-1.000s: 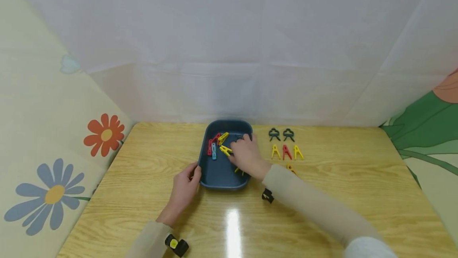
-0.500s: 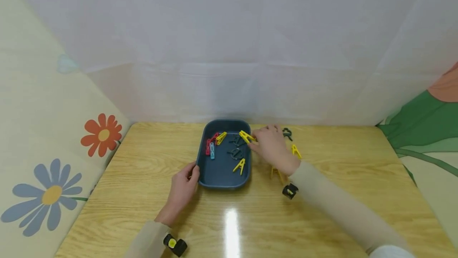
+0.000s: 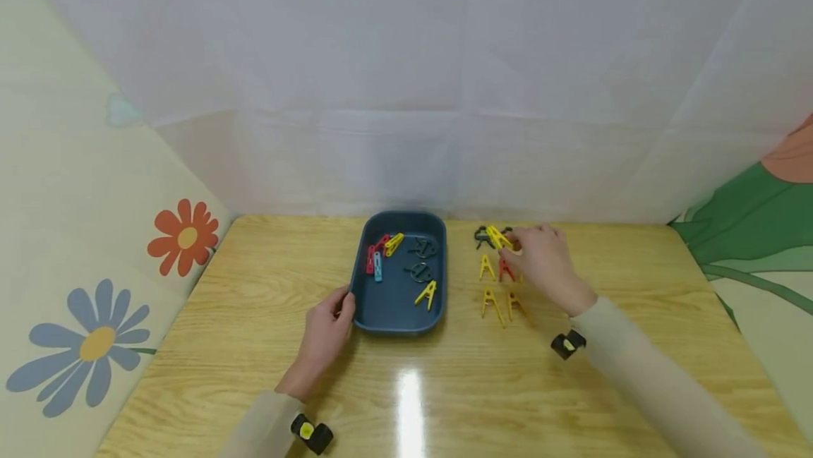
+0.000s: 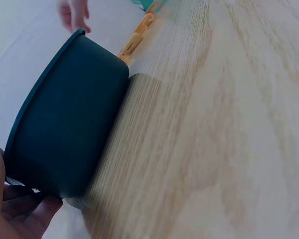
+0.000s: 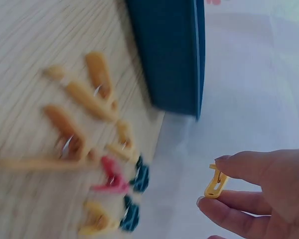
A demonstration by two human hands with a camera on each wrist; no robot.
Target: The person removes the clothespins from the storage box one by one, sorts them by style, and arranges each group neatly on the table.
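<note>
My left hand (image 3: 326, 327) grips the left side of a dark blue tray (image 3: 396, 333); in the left wrist view, its thumb and fingers close on the tray's lower end. Above the table, right of the tray, my right hand (image 3: 547, 265) pinches a yellow clothespin (image 3: 499, 238) between thumb and fingertips. Inside the tray lie red clothespins (image 3: 370, 259), a light blue clothespin (image 3: 377, 267), a yellow clothespin (image 3: 394, 243), two dark green clips (image 3: 420, 272) and another yellow clothespin (image 3: 428, 295). The right hand partly covers the clips behind it.
On the wooden table, right of the tray, clips stand in rows: dark green clips (image 3: 481, 236) at the back, yellow (image 3: 486, 267) and red clothespins (image 3: 505, 269) in the middle, and two yellow-orange clothespins (image 3: 491, 305) in front. A white sheet (image 3: 406, 126) hangs behind.
My right hand has lifted the yellow clothespin out of the tray and carried it right, over the tray's edge to the rows of clips. The left hand stays at the tray.
</note>
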